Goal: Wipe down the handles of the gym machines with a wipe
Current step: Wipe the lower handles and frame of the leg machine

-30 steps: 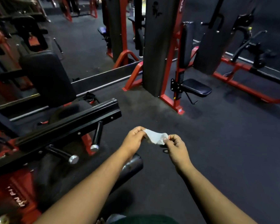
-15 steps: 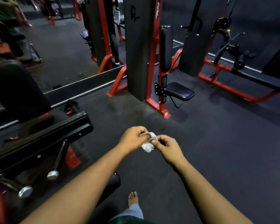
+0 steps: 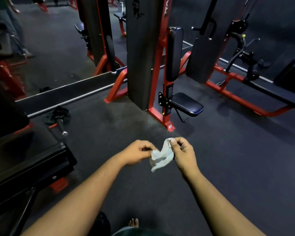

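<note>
A crumpled white wipe is pinched at opposite edges by the left hand and right hand, above open dark floor before the red-framed seat machine.

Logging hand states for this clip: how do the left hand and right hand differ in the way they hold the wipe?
The right hand pinches the wipe's top corner, thumb up, and sits higher; the left hand grips its lower left edge with fingers curled under. The wipe hangs mostly from the right hand, beside the left. Both hold it in mid-air over the floor, touching no machine.
</note>
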The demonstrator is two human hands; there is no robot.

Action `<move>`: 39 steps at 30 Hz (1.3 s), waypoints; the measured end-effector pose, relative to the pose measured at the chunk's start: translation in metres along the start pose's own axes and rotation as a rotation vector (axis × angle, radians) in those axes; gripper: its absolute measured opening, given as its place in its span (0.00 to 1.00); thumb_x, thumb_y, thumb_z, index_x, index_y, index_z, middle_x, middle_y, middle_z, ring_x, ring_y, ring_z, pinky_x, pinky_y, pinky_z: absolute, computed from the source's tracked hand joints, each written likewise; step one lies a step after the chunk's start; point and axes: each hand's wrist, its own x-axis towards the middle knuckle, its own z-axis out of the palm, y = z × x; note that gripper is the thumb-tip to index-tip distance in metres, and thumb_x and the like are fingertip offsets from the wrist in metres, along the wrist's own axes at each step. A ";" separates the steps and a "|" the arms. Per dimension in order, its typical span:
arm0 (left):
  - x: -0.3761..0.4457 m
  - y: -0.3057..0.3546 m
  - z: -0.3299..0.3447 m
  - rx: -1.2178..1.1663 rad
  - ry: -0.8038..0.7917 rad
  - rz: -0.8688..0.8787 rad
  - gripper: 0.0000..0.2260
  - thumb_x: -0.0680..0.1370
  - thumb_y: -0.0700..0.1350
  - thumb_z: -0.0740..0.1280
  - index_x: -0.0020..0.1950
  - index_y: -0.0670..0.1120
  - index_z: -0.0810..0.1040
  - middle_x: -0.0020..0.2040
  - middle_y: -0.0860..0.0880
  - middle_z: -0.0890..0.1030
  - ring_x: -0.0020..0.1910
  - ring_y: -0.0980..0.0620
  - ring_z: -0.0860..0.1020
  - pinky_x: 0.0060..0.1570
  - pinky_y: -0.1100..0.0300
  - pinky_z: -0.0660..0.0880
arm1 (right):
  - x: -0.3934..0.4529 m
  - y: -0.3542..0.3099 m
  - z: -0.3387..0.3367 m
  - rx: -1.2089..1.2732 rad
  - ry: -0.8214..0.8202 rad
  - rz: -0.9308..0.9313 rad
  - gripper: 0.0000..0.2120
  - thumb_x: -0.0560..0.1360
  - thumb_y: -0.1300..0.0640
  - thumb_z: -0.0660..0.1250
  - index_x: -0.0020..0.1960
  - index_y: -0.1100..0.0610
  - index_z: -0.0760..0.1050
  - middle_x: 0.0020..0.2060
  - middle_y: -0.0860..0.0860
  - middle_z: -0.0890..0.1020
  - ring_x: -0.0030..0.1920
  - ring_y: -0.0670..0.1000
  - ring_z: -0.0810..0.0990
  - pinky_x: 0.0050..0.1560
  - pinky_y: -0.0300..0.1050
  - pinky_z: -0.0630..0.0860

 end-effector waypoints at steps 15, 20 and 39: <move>0.102 0.028 -0.055 -0.567 0.798 -0.309 0.14 0.85 0.54 0.64 0.45 0.47 0.79 0.39 0.48 0.82 0.41 0.49 0.79 0.44 0.55 0.76 | 0.164 -0.006 0.019 -0.004 -0.643 0.064 0.18 0.78 0.41 0.68 0.51 0.56 0.82 0.43 0.51 0.84 0.43 0.49 0.78 0.45 0.48 0.73; 0.109 0.029 -0.080 -0.338 0.553 -0.463 0.18 0.79 0.61 0.69 0.41 0.48 0.77 0.31 0.45 0.77 0.24 0.53 0.70 0.23 0.64 0.63 | 0.230 -0.020 0.029 0.372 -0.654 0.163 0.11 0.83 0.58 0.63 0.61 0.60 0.80 0.55 0.56 0.85 0.55 0.54 0.83 0.53 0.45 0.80; 0.102 -0.054 -0.168 -0.983 1.541 -0.298 0.08 0.85 0.48 0.64 0.52 0.47 0.80 0.48 0.46 0.87 0.50 0.45 0.85 0.54 0.46 0.81 | 0.290 -0.051 0.204 0.315 -0.831 0.574 0.21 0.82 0.44 0.62 0.63 0.60 0.78 0.56 0.59 0.85 0.55 0.58 0.85 0.58 0.53 0.81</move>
